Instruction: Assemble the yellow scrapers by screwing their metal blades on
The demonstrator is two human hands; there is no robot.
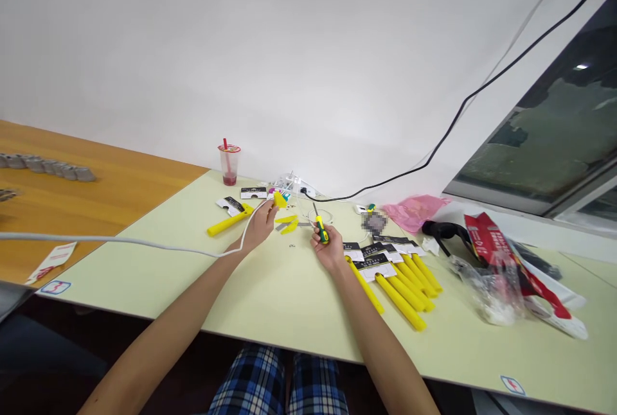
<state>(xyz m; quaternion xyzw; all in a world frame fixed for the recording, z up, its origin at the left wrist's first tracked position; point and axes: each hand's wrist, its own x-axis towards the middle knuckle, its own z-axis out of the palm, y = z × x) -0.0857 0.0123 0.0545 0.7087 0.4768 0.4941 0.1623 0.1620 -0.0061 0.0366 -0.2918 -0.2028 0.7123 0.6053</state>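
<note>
My left hand [260,227] is closed around a small yellow plastic piece [279,200], whose lower part the fingers hide. In my right hand [328,249] is a screwdriver [322,232] with a green and yellow handle, its thin shaft pointing up and away. Between the hands, apart from both, lie yellow and grey flat parts [288,225] and a tiny metal bit [292,246]. A yellow tube [225,222] with a black and white card rests left of my left hand. Several yellow tubes [402,302] with similar cards lie right of my right hand.
A white cable [164,246] crosses from the left edge, passing by my left wrist. Behind stand a cup with a straw [229,167] and a power strip [294,184] with a black cable [385,180]. Pink plastic [417,211] and red-white packaging [496,248] lie rightward.
</note>
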